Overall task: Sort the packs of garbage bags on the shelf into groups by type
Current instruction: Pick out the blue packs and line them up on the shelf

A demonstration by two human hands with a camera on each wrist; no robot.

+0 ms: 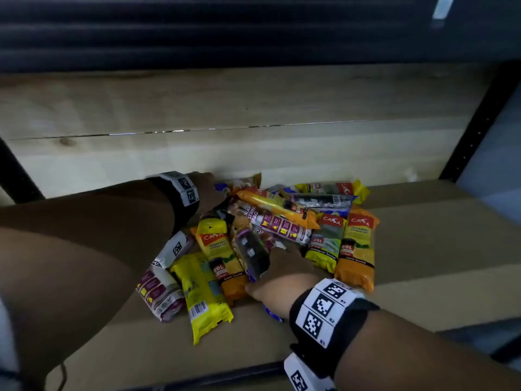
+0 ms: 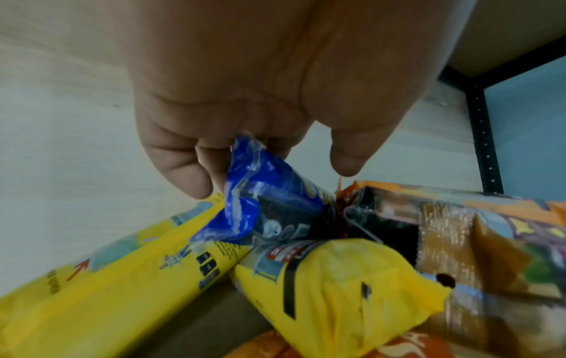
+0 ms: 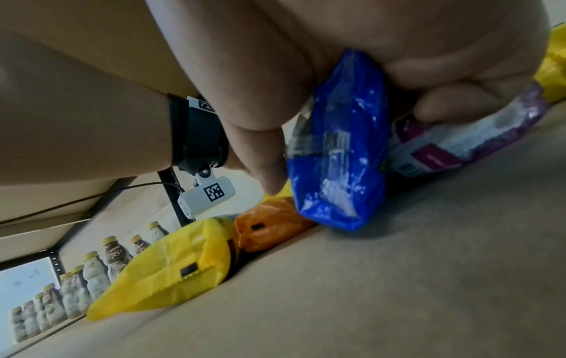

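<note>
From the head camera we see a heap of garbage-bag packs [image 1: 282,235] lying on the brown shelf board [image 1: 423,249], close to the pale wooden back wall [image 1: 225,108]. Our left hand [image 1: 207,190] reaches into the far left edge of the heap, its fingers hidden behind the packs, while our right hand [image 1: 284,273] sits at the near edge with its fingers curled round a dark pack with blue ends [image 1: 252,255]. A yellow pack [image 1: 201,294] and a white and purple pack [image 1: 160,292] lie at the near left, and two orange packs [image 1: 356,249] at the right. From the left wrist we see the left hand [image 2: 245,97] with its fingers bent onto the crimped end of a blue pack [image 2: 260,193], thumb apart from it, above a long yellow pack [image 2: 116,290] and another yellow pack [image 2: 343,290]. From the right wrist we see the right hand [image 3: 383,60] clamped on a blue pack [image 3: 337,150] standing on end on the shelf, fingers wrapped over its top and also pressing a white and purple pack [image 3: 459,145] beside it; rows of bottles [image 3: 76,290] stand on another shelf far behind.
</note>
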